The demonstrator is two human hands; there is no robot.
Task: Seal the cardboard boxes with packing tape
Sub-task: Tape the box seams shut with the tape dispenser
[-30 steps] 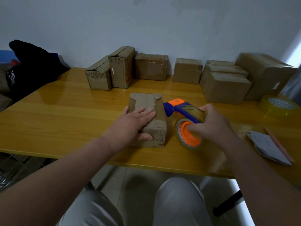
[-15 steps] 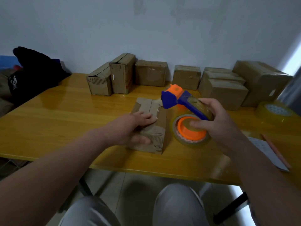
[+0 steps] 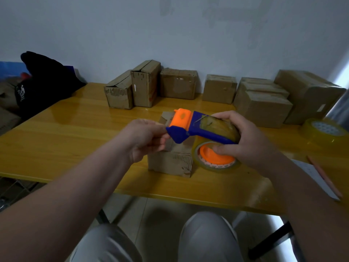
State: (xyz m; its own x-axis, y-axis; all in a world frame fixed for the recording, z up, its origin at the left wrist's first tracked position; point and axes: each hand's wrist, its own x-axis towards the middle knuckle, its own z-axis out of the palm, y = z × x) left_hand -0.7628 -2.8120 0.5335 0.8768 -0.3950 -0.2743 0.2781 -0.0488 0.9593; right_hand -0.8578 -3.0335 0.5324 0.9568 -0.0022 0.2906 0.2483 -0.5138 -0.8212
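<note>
A small worn cardboard box (image 3: 170,161) lies on the yellow table (image 3: 66,140) in front of me. My right hand (image 3: 249,142) grips a blue and orange tape dispenser (image 3: 190,127) with a clear tape roll on an orange core (image 3: 215,157), held just above the box's right side. My left hand (image 3: 145,138) is off the box, its curled fingers pinching at the dispenser's blue front end below the orange guard. Whether tape is between those fingers is not visible. Both hands hide the box's top.
Several cardboard boxes (image 3: 179,84) line the back of the table by the wall. A spare clear tape roll (image 3: 324,129) sits at the right, with papers (image 3: 317,178) and a pencil (image 3: 324,178) nearer me. A black bag (image 3: 43,86) lies at the left.
My left hand has lifted off the box top and gone to the dispenser's front end. My right hand has raised the dispenser and tilted it over the box.
</note>
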